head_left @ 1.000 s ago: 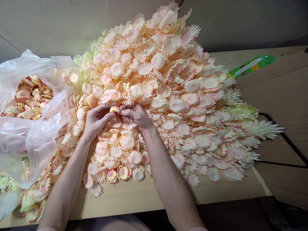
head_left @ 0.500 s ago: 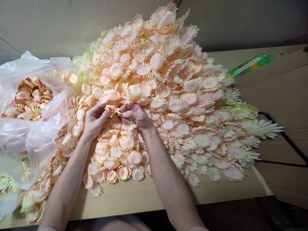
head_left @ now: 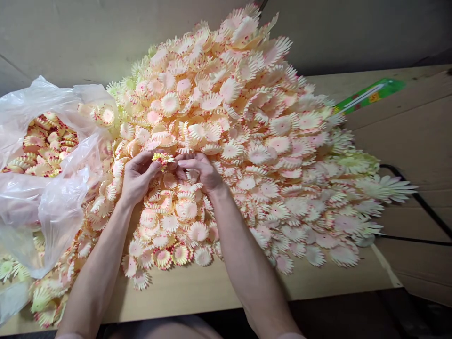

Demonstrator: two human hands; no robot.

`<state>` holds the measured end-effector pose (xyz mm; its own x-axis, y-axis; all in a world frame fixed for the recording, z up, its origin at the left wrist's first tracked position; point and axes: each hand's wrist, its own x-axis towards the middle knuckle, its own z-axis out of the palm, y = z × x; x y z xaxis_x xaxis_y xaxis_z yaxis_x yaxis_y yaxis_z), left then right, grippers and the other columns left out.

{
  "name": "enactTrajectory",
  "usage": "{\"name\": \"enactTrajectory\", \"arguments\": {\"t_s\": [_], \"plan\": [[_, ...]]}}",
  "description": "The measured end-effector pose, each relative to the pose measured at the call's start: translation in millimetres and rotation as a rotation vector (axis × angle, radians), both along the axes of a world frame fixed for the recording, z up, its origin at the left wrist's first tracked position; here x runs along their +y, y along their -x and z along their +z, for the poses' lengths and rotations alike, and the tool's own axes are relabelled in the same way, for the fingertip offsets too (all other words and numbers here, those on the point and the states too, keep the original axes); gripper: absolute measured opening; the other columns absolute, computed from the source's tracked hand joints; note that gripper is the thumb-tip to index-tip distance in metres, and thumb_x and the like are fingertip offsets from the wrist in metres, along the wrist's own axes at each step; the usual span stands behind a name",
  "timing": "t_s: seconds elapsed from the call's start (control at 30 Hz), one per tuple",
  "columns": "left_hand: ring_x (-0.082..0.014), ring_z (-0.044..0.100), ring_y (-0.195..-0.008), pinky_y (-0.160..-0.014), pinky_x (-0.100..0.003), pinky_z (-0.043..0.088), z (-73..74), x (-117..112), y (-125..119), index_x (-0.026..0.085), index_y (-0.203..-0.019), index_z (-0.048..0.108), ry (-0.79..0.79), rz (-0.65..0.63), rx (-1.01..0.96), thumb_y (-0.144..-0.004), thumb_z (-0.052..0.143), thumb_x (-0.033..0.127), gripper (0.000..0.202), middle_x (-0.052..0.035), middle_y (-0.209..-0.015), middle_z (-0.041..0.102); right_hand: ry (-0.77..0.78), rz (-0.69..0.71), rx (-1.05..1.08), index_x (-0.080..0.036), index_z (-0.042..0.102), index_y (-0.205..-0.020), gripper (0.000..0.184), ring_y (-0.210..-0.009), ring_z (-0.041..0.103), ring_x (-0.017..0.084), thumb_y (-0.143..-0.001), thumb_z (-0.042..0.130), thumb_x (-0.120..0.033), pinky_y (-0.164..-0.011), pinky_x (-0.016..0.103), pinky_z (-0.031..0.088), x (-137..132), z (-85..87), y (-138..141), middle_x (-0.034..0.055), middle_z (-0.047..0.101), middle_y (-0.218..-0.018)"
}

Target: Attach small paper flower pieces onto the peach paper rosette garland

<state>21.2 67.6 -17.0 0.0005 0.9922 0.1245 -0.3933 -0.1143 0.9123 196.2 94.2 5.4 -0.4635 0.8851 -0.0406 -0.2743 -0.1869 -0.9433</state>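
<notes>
The left hand (head_left: 137, 176) pinched a yellow floret (head_left: 163, 158) — the right hand (head_left: 204, 173) curled beside it, grip unclear. A plastic bag (head_left: 63, 200) held red-tipped flowers (head_left: 51, 143).

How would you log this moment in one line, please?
Left hand: holding yellow flower piece; right hand: beside it, contact unclear; around: flower pile, plastic bag, table

The flower pile (head_left: 254, 132) looks bright (the plastic bag (head_left: 63, 200) glints), the wall (head_left: 353, 35) dim.

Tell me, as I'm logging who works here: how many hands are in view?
2: the left hand, pinching a small yellow-and-red flower piece, and the right hand, close beside that piece. Some fingers are partly hidden; no other hand shows.
</notes>
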Motion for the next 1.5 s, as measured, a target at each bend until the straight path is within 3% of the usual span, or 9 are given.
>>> {"name": "enactTrajectory", "arguments": {"t_s": [0.13,0.27,0.57,0.67,0.83,1.07,1.17,1.3,1.5], "plan": [[-0.0083,0.068,-0.08,-0.062,-0.014,0.053,2.8,-0.9,0.9,0.024,-0.097,0.074,-0.039,-0.008,0.042,-0.075,0.077,0.029,0.023,-0.003,-0.106,0.072,-0.053,0.014,-0.036,-0.015,0.062,-0.063,0.036,-0.042,0.044,0.007,-0.077,0.07,-0.047,-0.044,0.023,0.033,-0.3,-2.3,-0.1,-0.003,0.051,-0.047],[-0.008,0.067,-0.08,-0.064,-0.015,0.053,6.3,-1.6,-0.1,0.023,-0.096,0.075,-0.04,-0.02,0.07,-0.075,0.078,0.027,0.022,-0.0029,-0.103,0.072,-0.062,-0.012,-0.007,-0.015,0.068,-0.073,0.028,-0.043,0.042,0.006,-0.071,0.079,-0.04,-0.044,0.022,0.033,0.6,-5.3,0.5,-0.0043,0.054,-0.051],[-0.0085,0.066,-0.075,-0.062,-0.017,0.056,5.0,-1.6,-3.5,0.021,-0.093,0.071,0.035,0.04,0.044,-0.071,0.08,0.033,0.027,-0.0026,-0.098,0.073,-0.087,0.111,-0.016,-0.014,0.065,-0.075,0.019,-0.044,0.041,0.004,-0.077,0.074,-0.032,-0.046,0.021,0.034,1.0,-7.3,-3.2,-0.0051,0.053,-0.054],[-0.0081,0.066,-0.072,-0.062,-0.018,0.057,5.2,-1.5,-4.2,0.022,-0.094,0.07,0.094,0.024,0.01,-0.07,0.081,0.035,0.029,-0.001,-0.092,0.072,-0.082,0.133,-0.036,-0.014,0.063,-0.073,0.017,-0.045,0.043,0.005,-0.077,0.072,-0.027,-0.046,0.021,0.034,0.5,-6.5,-4.2,-0.0055,0.052,-0.052],[-0.0056,0.061,-0.063,-0.057,-0.016,0.055,4.0,1.2,-5.4,0.023,-0.082,0.064,0.12,0.106,-0.111,-0.063,0.085,0.033,0.03,0.0055,-0.075,0.066,-0.035,0.2,-0.099,-0.015,0.056,-0.062,0.022,-0.041,0.04,0.004,-0.072,0.073,-0.026,-0.041,0.02,0.029,-0.7,-3.0,-2.6,-0.0053,0.052,-0.05],[-0.0099,0.066,-0.082,-0.073,-0.023,0.058,1.4,6.8,2.0,0.026,-0.094,0.065,0.06,0.214,-0.075,-0.07,0.08,0.042,0.033,0.0021,-0.093,0.071,0.023,0.285,-0.065,-0.014,0.056,-0.055,0.018,-0.038,0.034,0.004,-0.061,0.07,-0.024,-0.039,0.02,0.023,-3.0,0.7,-8.2,-0.0064,0.046,-0.044],[-0.0093,0.066,-0.08,-0.073,-0.023,0.057,0.7,6.5,4.2,0.027,-0.095,0.066,0.05,0.152,-0.047,-0.072,0.079,0.039,0.028,0.003,-0.09,0.071,0.024,0.214,-0.012,-0.016,0.048,-0.052,0.027,-0.04,0.028,0.004,-0.062,0.071,-0.026,-0.041,0.021,0.019,-4.4,2.8,-9.5,-0.0074,0.039,-0.044],[-0.0079,0.064,-0.072,-0.065,-0.02,0.056,0.9,3.0,2.1,0.026,-0.093,0.068,0.041,0.074,-0.036,-0.07,0.081,0.035,0.028,0.0031,-0.089,0.07,-0.008,0.08,-0.052,-0.019,0.037,-0.05,0.048,-0.043,0.024,0.004,-0.074,0.071,-0.041,-0.043,0.024,0.017,-3.9,4.1,-6.0,-0.007,0.031,-0.046],[-0.0087,0.064,-0.076,-0.072,-0.021,0.054,6.3,-2.0,-0.4,0.02,-0.089,0.071,0.0,0.013,0.064,-0.068,0.082,0.026,0.024,-0.0005,-0.091,0.07,0.01,0.032,-0.1,-0.018,0.052,-0.066,0.045,-0.042,0.019,0.005,-0.071,0.073,-0.057,-0.043,0.026,0.01,-1.4,1.4,-1.1,-0.0091,0.029,-0.047]]}}
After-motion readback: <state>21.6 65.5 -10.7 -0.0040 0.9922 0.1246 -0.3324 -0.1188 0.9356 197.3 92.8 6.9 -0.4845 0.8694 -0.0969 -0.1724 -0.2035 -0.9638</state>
